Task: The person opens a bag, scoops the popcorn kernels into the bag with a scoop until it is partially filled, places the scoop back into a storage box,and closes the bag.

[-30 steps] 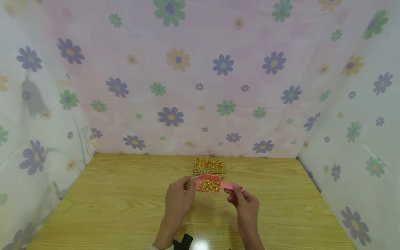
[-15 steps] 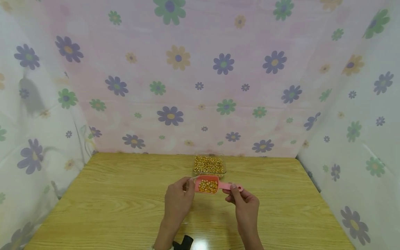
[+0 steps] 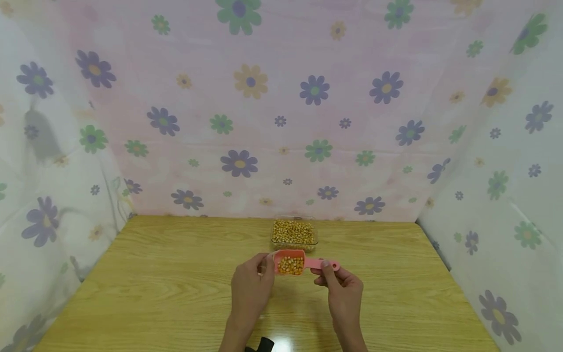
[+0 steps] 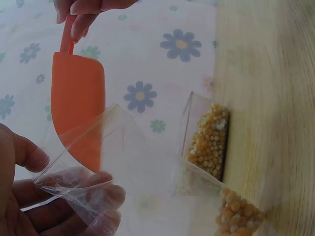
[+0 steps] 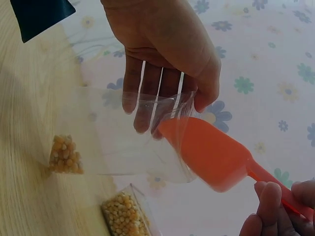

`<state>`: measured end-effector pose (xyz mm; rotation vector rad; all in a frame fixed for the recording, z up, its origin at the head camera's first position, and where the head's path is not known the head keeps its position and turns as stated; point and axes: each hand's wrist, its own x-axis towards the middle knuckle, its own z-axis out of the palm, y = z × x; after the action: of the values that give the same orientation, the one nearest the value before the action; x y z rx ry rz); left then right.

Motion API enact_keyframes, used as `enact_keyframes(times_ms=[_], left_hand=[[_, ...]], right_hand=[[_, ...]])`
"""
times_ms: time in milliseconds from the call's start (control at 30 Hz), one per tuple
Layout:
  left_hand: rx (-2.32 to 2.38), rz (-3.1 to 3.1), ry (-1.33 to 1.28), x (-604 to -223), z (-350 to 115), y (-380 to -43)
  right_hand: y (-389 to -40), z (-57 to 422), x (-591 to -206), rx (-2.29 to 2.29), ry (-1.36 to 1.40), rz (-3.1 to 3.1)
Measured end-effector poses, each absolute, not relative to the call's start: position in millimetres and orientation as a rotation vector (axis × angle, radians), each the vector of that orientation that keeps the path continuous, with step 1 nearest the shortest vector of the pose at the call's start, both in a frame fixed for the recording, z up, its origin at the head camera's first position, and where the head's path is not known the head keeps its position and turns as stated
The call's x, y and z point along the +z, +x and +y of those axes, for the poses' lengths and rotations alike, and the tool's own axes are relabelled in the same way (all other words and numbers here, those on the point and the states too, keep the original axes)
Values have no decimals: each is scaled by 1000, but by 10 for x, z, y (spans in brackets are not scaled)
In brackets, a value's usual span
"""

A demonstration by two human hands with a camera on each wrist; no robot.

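Crosswise, scoop [image 5: 211, 155] (corn [image 3: 290, 266] inside), handle [image 3: 313, 263] pinched by right fingers [image 5: 269, 199], tip [image 5: 171, 130] beside left fingers [image 5: 132, 78] holding bag [image 5: 123, 152].

The rectangular clear glass container [image 3: 293, 247] stands near the far edge of the wood-grain table [image 3: 176, 274], before the flower-printed fabric backdrop [image 3: 281, 142]. Yellow corn kernels [image 3: 293, 231] lie in the container. The pink plastic scoop [image 3: 290, 253] is nearer the person, bowl [image 5: 211, 152] left, handle [image 3: 311, 263] right; kernels [image 3: 291, 266] lie in the bowl. The left hand [image 3: 252, 288] is at the mouth of the clear plastic bag [image 4: 157, 162], with the scoop tip inside. The right hand [image 3: 346, 293] is on the handle. More kernels [image 4: 238, 216] lie in the bag's bottom.
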<state>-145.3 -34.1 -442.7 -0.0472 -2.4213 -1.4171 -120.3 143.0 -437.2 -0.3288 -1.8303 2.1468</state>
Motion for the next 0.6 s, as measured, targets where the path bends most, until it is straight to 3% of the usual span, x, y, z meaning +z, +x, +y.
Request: enact_keyframes(times_ms=[600], left_hand=[[-1411,-2429,-74,-4454,-311,-1473]], right_hand=[[-1164,1419,-4331,2018,-302,-1920]])
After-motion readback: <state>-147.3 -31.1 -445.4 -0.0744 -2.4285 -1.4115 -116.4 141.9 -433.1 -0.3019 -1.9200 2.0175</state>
